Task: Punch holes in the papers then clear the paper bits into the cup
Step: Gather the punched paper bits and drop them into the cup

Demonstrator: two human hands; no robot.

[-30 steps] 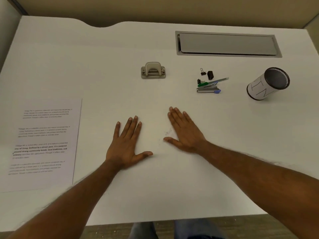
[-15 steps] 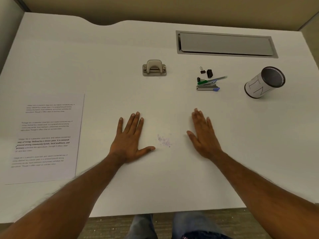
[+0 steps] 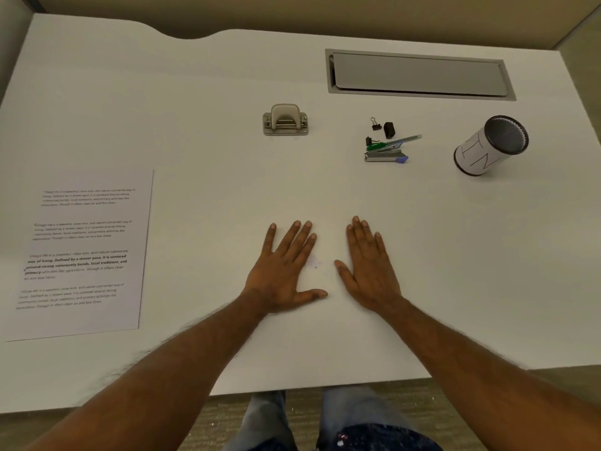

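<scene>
Both palms lie flat on the white desk with fingers spread. My left hand and my right hand flank a small pile of paper bits lying between them. Neither hand holds anything. The printed papers lie at the desk's left side. A grey hole punch stands farther back, in the middle. The cup, white with a dark mesh rim and hand-written letters, stands at the right.
A stapler, a green pen and black binder clips lie between the punch and the cup. A grey cable hatch is set into the desk at the back right. The desk's front edge runs just above my knees.
My right hand slid left, toward my left hand, narrowing the gap around the paper bits. My left hand shifted slightly right.
</scene>
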